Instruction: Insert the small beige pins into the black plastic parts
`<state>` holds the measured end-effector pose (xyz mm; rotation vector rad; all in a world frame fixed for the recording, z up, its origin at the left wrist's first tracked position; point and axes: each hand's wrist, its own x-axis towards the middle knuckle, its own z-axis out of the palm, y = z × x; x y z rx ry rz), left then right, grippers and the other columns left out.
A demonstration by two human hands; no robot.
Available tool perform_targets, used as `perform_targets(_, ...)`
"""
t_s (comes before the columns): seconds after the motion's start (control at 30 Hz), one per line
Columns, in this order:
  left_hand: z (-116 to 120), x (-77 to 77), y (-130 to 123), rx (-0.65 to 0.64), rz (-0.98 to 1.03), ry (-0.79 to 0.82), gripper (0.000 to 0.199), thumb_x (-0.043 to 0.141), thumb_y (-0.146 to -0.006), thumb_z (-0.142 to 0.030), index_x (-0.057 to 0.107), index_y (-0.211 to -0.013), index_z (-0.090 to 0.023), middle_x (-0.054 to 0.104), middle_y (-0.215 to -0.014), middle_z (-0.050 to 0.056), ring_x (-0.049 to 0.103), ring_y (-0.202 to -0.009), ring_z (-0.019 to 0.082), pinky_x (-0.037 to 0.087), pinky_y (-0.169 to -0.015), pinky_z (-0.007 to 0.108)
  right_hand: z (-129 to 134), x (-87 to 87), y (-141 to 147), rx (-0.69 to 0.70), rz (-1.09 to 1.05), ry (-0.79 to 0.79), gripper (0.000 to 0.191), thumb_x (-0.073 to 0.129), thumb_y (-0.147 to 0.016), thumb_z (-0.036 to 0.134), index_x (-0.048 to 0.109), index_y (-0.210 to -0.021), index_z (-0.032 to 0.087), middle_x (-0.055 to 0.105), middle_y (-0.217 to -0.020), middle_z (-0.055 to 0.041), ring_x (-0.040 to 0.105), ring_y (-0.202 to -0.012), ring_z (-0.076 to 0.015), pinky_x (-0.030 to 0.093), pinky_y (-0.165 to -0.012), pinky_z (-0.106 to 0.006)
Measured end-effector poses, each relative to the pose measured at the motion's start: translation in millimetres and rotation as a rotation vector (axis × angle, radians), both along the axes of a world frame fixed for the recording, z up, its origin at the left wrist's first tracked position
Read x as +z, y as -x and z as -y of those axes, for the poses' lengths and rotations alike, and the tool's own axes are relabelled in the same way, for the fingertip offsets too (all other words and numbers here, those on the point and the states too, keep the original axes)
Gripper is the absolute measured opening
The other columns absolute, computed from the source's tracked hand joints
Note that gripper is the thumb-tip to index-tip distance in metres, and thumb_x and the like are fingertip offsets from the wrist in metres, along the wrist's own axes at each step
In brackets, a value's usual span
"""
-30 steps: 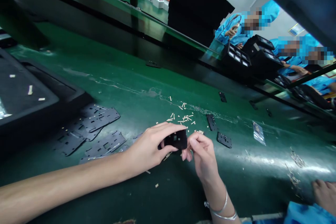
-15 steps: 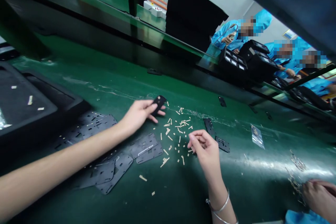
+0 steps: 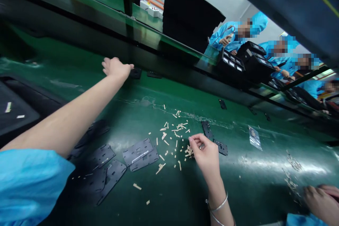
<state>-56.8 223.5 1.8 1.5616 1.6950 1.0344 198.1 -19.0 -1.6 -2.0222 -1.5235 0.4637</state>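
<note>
My left hand [image 3: 116, 67] reaches to the far side of the green table, its fingers apart and its thumb beside a small black plastic plate [image 3: 136, 73]. A second black plate [image 3: 154, 75] lies just right of that one. Lower down, my right hand [image 3: 206, 150] has thumb and forefinger pinched together above a scatter of small tan strips [image 3: 181, 126]. Whatever sits in that pinch is too small or hidden to make out. Close to the right hand lie two black slotted plates [image 3: 207, 129]. Larger grey slotted plates [image 3: 139, 151] lie under and beside my left forearm.
A black tray [image 3: 16, 109] stands at the left. Further right are a small clear bag [image 3: 254, 137] and another heap of strips [image 3: 293, 162], beside a co-worker's hands [image 3: 319, 197]. A dark shelf beam [image 3: 169, 56] runs along the back, with people in blue beyond.
My left hand has moved away from me and left to the far side, and the black plate it held now lies on the table there. My right hand stays pinched over the strips.
</note>
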Motion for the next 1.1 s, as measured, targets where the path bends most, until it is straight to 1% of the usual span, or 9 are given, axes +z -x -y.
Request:
perform_targets(0.07,10,0.1,-3,0.086,-0.101,-0.053,0.058,0.048,-0.083,-0.041,0.038,-0.122,0.0,0.026,-0.135,0.018,0.014,-0.127,0.04,0.013,-0.104,0.051,1,2.3,1,0.065,0.028,0.009,0.016,0.053,-0.079,0.031,0.059,-0.069,0.021,0.058,-0.056,0.002,0.052,-0.048,-0.0116,0.037,-0.047,-0.021)
perform_targets(0.17,35,0.9,-17,0.04,-0.215,-0.088,0.04,0.06,-0.074,-0.029,0.055,-0.109,-0.01,0.044,-0.122,0.014,0.037,-0.117,0.033,0.026,-0.1,0.046,6,5.8,10,0.298,0.102,0.076,0.008,0.054,-0.079,0.022,0.061,-0.073,0.022,0.056,-0.055,0.0035,0.051,-0.05,-0.0117,0.036,-0.051,-0.022)
perform_targets(0.33,102,11.7,-40,-0.584,-0.031,-0.101,0.021,0.05,-0.08,-0.025,0.063,-0.092,-0.015,0.062,-0.093,0.006,0.056,-0.084,0.019,0.042,-0.075,0.031,14,4.4,36,0.625,0.218,0.154,0.014,0.058,-0.076,0.014,0.06,-0.084,0.024,0.056,-0.058,0.0042,0.054,-0.058,-0.0133,0.037,-0.06,-0.024)
perform_targets(0.43,139,19.1,-44,-0.739,0.05,-0.059,0.02,0.047,-0.082,-0.025,0.064,-0.09,-0.016,0.063,-0.09,0.004,0.055,-0.081,0.017,0.041,-0.072,0.028,17,1.9,47,0.681,0.24,0.153,0.016,0.057,-0.075,0.013,0.059,-0.086,0.024,0.054,-0.057,0.0042,0.052,-0.058,-0.0137,0.035,-0.059,-0.024)
perform_targets(0.57,162,17.9,-47,-0.788,0.115,-0.005,0.019,0.046,-0.084,-0.023,0.063,-0.089,-0.017,0.062,-0.09,0.002,0.054,-0.077,0.015,0.039,-0.068,0.026,15,0.5,47,0.613,0.137,0.189,0.01,0.056,-0.076,0.012,0.056,-0.074,0.022,0.052,-0.055,0.0051,0.048,-0.054,-0.0112,0.032,-0.056,-0.022)
perform_targets(0.67,170,9.1,-52,-0.817,0.144,0.014,0.018,0.044,-0.085,-0.022,0.06,-0.082,-0.015,0.059,-0.078,0.0,0.05,-0.069,0.012,0.037,-0.062,0.023,11,-0.7,41,0.402,-0.193,0.207,0.006,0.055,-0.079,0.021,0.054,-0.073,0.02,0.049,-0.053,0.0058,0.044,-0.047,-0.0091,0.03,-0.05,-0.021)
perform_targets(0.83,185,-2.7,-62,-0.952,0.274,0.113,0.016,0.049,-0.084,-0.028,0.056,-0.081,-0.014,0.053,-0.064,-0.004,0.043,-0.056,0.008,0.032,-0.053,0.019,7,-4.8,38,0.14,-0.757,0.078,0.022,0.058,-0.078,0.039,0.052,-0.074,0.018,0.045,-0.049,0.0066,0.036,-0.043,-0.0068,0.025,-0.043,-0.019)
perform_targets(0.97,192,-4.5,-64,-1.017,0.406,0.189,0.016,0.052,-0.083,-0.028,0.057,-0.085,-0.014,0.058,-0.071,-0.001,0.048,-0.061,0.009,0.035,-0.054,0.018,9,-8.0,41,0.057,-0.833,-0.001,0.023,0.062,-0.077,0.038,0.052,-0.074,0.017,0.042,-0.049,0.008,0.032,-0.043,-0.0048,0.023,-0.043,-0.018)
perform_targets(1.1,192,-8.4,-65,-0.938,0.39,0.213,0.012,0.049,-0.082,-0.021,0.058,-0.08,-0.013,0.057,-0.068,-0.002,0.047,-0.059,0.008,0.034,-0.054,0.018,11,-6.9,43,0.069,-0.745,-0.032,0.02,0.06,-0.079,0.035,0.053,-0.074,0.017,0.043,-0.05,0.0075,0.034,-0.045,-0.005,0.026,-0.045,-0.018)
